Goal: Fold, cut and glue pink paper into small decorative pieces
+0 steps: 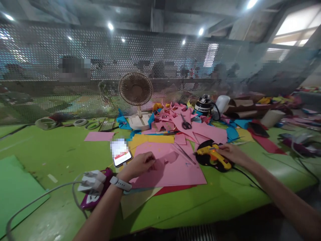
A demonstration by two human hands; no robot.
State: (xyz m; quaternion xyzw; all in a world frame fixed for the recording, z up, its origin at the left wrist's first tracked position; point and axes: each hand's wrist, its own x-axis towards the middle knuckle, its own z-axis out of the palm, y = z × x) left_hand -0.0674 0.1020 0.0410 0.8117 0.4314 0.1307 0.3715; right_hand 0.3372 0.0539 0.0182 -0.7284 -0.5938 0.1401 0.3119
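Observation:
My left hand [140, 164], with a white watch on its wrist, rests on a large pink paper sheet [173, 170] and pinches a small folded pink piece [170, 156]. Its fingers are curled together. My right hand [229, 152] lies on a yellow and black glue gun [212, 158] that sits on the green table [62, 154] beside the sheet; the fingers wrap its top. A thin metal rod [184, 153] lies across the pink sheet between the hands.
A phone [122, 158] lies left of my left hand, and a white plug on a purple block [94, 185] nearer me. Behind stand a small fan [136, 100], scissors [186, 123] on a heap of pink paper scraps, tape rolls [46, 123] and a mesh screen.

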